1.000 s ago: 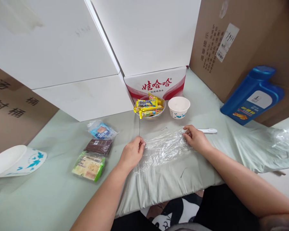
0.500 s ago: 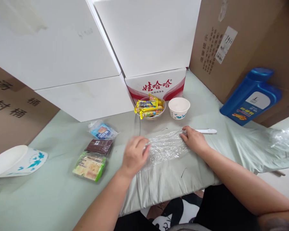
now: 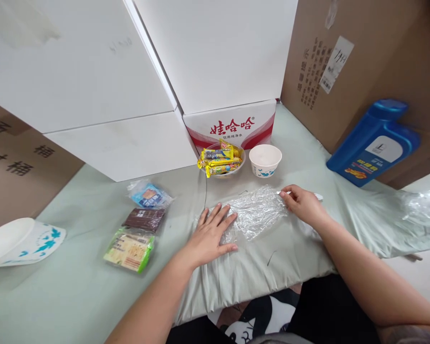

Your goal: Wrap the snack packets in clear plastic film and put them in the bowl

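A crumpled clear plastic sheet lies on the pale green cloth in front of me. My left hand rests flat on the sheet's left end, fingers spread and open. My right hand sits at the sheet's right edge with its fingers curled, lying over a thin white stick. What those fingers grip is hidden.
Behind the sheet stand a bowl of yellow snack bars and an empty paper bowl. Three wrapped snacks lie to the left, a tipped paper bowl farther left. A blue jug leans on cardboard at right. White boxes wall the back.
My left hand let go of the sheet's edge and now lies flat and open on it. The sheet has been bunched smaller. My right hand shifted a little right, over the white stick.
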{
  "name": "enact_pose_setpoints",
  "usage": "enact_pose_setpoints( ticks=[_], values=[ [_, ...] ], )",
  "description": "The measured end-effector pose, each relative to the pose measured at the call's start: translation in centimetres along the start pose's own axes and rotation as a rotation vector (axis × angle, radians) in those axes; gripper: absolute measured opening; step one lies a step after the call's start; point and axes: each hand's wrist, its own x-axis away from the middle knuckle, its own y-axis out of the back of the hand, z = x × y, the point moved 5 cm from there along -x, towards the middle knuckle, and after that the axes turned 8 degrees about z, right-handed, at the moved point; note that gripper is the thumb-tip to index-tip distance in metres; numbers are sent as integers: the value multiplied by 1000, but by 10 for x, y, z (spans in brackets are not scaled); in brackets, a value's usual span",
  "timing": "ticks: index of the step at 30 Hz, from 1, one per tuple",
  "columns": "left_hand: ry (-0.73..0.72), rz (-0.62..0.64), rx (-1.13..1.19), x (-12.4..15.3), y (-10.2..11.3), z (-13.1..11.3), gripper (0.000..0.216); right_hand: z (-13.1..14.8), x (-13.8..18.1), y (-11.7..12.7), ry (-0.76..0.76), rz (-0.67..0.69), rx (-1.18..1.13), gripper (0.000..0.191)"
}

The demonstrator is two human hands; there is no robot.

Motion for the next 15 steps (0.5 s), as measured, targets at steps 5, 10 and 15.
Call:
enact_pose_setpoints(
  ticks=[5, 10, 15],
  values=[
    [18, 16, 2, -1, 0, 3, 82, 9, 2, -10, 177, 89, -296, 45],
    [7, 46, 9, -1, 0, 6, 86, 15, 8, -11, 274, 381, -220, 40],
    [-16, 94, 13, -1, 1, 9, 102, 1, 4, 1, 255, 425, -52, 33]
  ],
)
